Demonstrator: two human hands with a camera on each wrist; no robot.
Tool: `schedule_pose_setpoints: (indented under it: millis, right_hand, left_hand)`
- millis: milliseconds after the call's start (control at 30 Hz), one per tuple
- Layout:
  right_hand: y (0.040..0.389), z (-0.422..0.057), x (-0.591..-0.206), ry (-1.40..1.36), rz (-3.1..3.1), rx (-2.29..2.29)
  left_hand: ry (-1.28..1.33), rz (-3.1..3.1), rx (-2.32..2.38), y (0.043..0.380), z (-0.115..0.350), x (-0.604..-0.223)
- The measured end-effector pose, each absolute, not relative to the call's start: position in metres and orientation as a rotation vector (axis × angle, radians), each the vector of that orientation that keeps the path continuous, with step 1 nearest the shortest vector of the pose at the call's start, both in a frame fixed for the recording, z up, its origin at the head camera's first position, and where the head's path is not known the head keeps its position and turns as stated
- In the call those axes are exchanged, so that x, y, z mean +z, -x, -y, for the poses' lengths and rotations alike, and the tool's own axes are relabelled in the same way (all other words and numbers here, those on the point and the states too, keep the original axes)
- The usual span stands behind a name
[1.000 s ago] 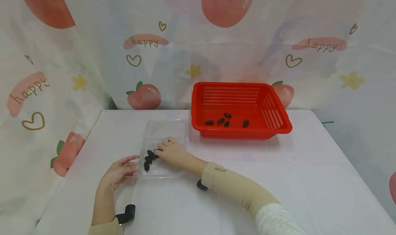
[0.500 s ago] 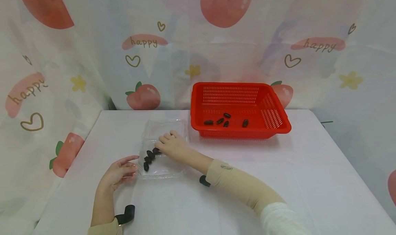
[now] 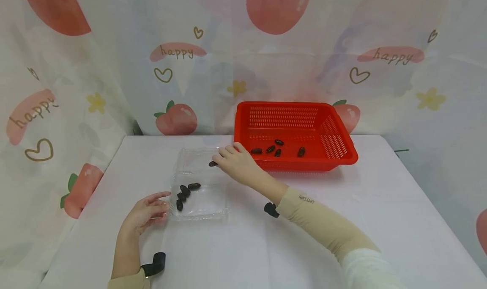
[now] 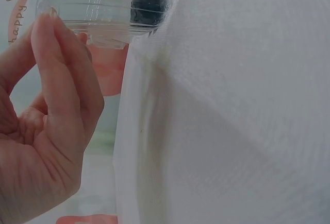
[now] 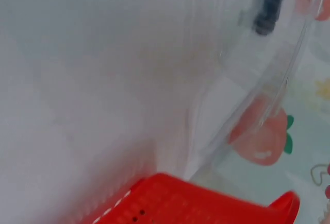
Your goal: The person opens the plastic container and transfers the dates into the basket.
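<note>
My left hand (image 3: 149,213) pinches the left edge of a clear plastic box (image 3: 211,200); in the left wrist view, thumb and fingers meet at its rim. The box lies with its lid (image 3: 194,158) folded back behind it. Several dark, oval dates (image 3: 185,191) form a slanting row along its left side. Over the lid's right side, my right hand (image 3: 239,164) pinches one dark date (image 3: 213,163), which peeks out at the fingertips. The right wrist view does not show that date.
A red perforated plastic basket (image 3: 296,164) stands at the back, just right of the lid, with several dates (image 3: 270,149) on its floor. The white-covered table (image 3: 323,221) meets a printed cloth backdrop (image 3: 217,90) behind.
My right hand has left the row of dates and moved back and right toward the basket, one date at its fingertips. My left hand stays at the box edge.
</note>
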State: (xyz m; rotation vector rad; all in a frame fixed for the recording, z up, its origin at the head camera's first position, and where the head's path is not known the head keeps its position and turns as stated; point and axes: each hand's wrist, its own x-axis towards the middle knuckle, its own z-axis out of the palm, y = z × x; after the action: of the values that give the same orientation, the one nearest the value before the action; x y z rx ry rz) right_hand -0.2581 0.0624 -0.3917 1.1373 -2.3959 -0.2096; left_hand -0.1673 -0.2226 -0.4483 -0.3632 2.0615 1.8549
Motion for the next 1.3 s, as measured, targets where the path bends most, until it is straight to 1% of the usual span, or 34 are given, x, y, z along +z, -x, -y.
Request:
schedule_pose_setpoints:
  millis: [600, 1300]
  right_hand:
    - [0.281, -0.133, -0.393, -0.965, 2.412, -0.109]
    - [0.312, -0.203, -0.391, -0.673, 2.565, -0.111]
  left_hand:
    - [0.384, -2.059, 1.857, 0.166, 0.222, -0.445]
    - [0.387, -2.058, 1.855, 0.166, 0.22, -0.444]
